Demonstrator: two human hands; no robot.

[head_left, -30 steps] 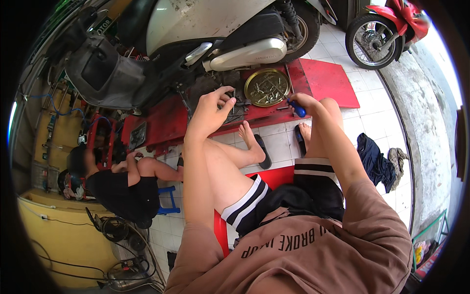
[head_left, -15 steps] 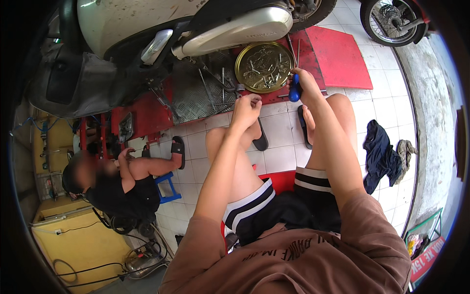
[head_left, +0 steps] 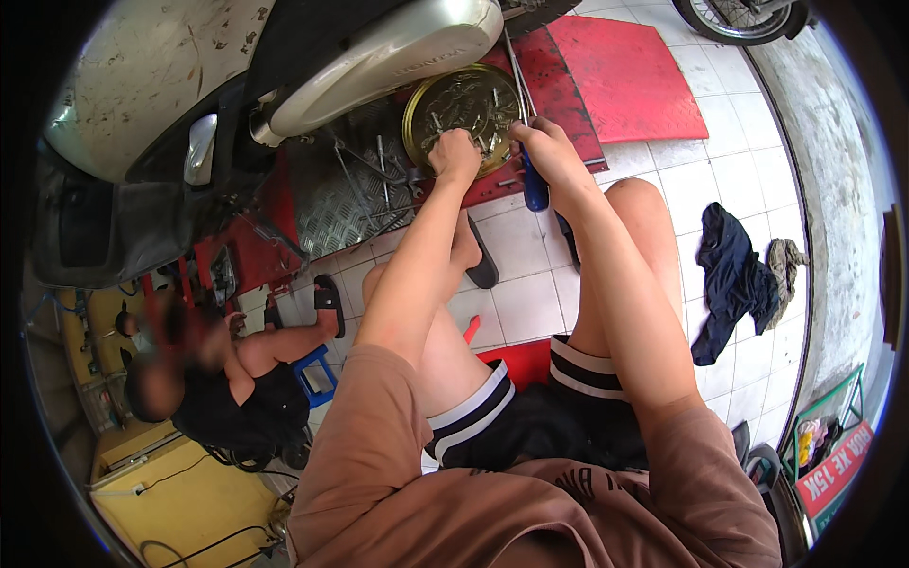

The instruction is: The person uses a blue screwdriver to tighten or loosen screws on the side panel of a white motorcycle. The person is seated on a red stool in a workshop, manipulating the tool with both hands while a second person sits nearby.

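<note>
A round brass-coloured tray point(head_left: 407, 133) holds several small bolts and metal parts. Over its near edge, my left hand point(head_left: 455, 154) is closed with the fingertips down among the parts; whatever they pinch is hidden. Just right of the tray, my right hand point(head_left: 549, 151) is wrapped round a screwdriver point(head_left: 536, 192) with a blue handle. The handle's end points down toward me, and a long metal shaft runs forward from the fist. Another thin rod lies close beside that shaft, partly merged with it in view.
A scooter point(head_left: 379, 66) with a silver side cover stands beyond the red lift platform point(head_left: 568, 114). Wrenches point(head_left: 383, 166) lie left of the tray. A person point(head_left: 237, 398) sits at the left. Dark cloth point(head_left: 729, 275) lies on the tiles at right.
My left hand has moved forward from the platform's edge to the parts in the tray. My right hand still grips the screwdriver, now tilted more upright. The whole view has shifted.
</note>
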